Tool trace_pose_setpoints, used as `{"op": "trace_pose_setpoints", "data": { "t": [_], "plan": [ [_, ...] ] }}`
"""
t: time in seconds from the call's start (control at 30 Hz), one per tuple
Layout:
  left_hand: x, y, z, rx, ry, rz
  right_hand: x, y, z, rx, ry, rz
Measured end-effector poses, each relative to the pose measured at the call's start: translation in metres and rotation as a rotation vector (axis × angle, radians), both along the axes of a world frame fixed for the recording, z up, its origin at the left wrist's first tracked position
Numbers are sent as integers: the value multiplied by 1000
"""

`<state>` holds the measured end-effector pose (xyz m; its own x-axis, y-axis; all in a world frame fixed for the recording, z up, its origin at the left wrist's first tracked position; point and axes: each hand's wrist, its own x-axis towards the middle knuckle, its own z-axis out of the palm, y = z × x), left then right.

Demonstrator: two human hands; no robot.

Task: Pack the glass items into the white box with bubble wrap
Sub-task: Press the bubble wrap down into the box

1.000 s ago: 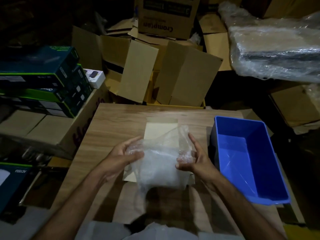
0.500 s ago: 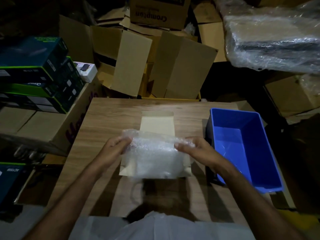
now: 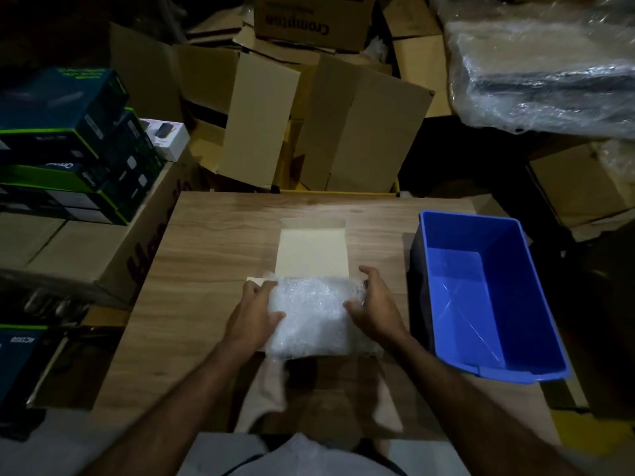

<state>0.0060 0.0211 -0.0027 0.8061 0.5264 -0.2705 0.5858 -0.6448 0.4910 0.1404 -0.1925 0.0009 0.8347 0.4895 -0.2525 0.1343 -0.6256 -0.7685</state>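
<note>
A bundle of bubble wrap [image 3: 314, 317] lies in the white box [image 3: 312, 252], whose lid flap stands open toward the far side on the wooden table [image 3: 206, 255]. My left hand [image 3: 256, 314] holds the bundle's left end, fingers curled over its edge. My right hand [image 3: 372, 305] holds the right end, thumb on top and fingers bent round the far corner. What is inside the wrap is hidden, so no glass item shows.
A blue plastic bin [image 3: 481, 290] stands at the table's right edge. Stacked green and black product boxes [image 3: 68, 146] sit at the left. Open cardboard cartons [image 3: 309, 125] crowd behind the table, and a plastic-wrapped bundle [image 3: 546, 67] lies at the upper right.
The bubble wrap bundle has come down from above the box into it. Both hands moved from its upper edge to its two ends.
</note>
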Motion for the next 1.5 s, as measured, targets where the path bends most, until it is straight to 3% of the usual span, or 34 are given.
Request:
{"op": "trace_pose_setpoints", "data": {
  "t": [0.1, 0.2, 0.27, 0.4, 0.53, 0.7, 0.8, 0.87, 1.03, 1.1, 1.23, 1.3, 1.4, 1.5],
  "plan": [
    [-3, -11, 5, 393, 72, -86, -9, 3, 1, -258, -348, 124],
    [-8, -23, 13, 391, 64, -189, -26, -1, 5, -327, -608, 199],
    [-7, -29, 11, 259, 144, -269, -40, -2, 1, -320, -563, 263],
    [6, -37, 3, 89, 301, -299, -47, 11, -13, -436, -270, 352],
    [19, -43, 2, -78, 310, -233, -37, 27, -12, -457, -148, 344],
    [30, -45, -19, -137, 292, -110, -32, 41, -20, -511, -155, 391],
    [38, -50, -25, -142, 254, 119, -33, 45, -26, -551, -195, 416],
    [37, -56, -35, -114, 192, 163, -32, 49, -26, -594, -230, 448],
    [35, -56, -36, -40, 162, 21, -24, 55, -16, -676, -241, 502],
    [38, -50, -22, -238, 270, 8, -25, 57, -15, -668, -225, 517],
    [40, -24, -13, -371, 439, -63, -22, 58, -20, -666, -52, 573],
    [41, -18, -6, -333, 396, -89, -11, 56, -17, -603, 13, 574],
    [38, -22, 0, -180, 266, -86, 1, 44, -11, -465, -138, 387],
    [42, -32, 0, -149, 301, -97, -6, 39, -4, -515, -171, 319]
  ]
}}
